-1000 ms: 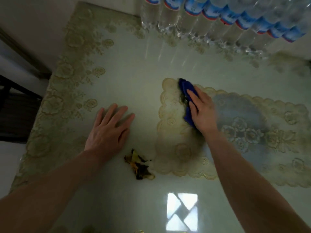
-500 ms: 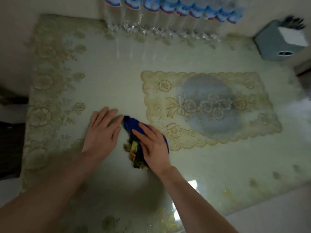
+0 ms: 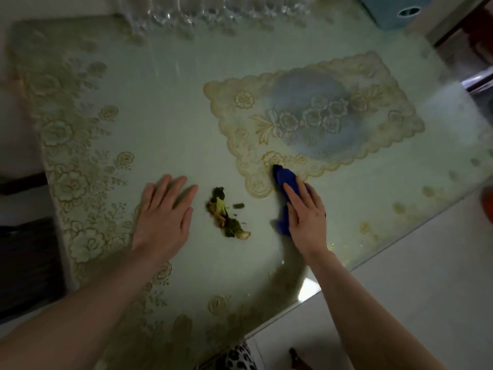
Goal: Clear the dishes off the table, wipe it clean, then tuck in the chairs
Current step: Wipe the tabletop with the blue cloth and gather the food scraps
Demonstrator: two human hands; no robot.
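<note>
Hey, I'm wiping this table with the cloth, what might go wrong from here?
1. The scraps lie loose between the left hand and the cloth; a hard sweep may scatter or smear them.
2. The table edge is close, so bits could drop on the floor.
3. The cloth overlaps the mat and might drag it.
</note>
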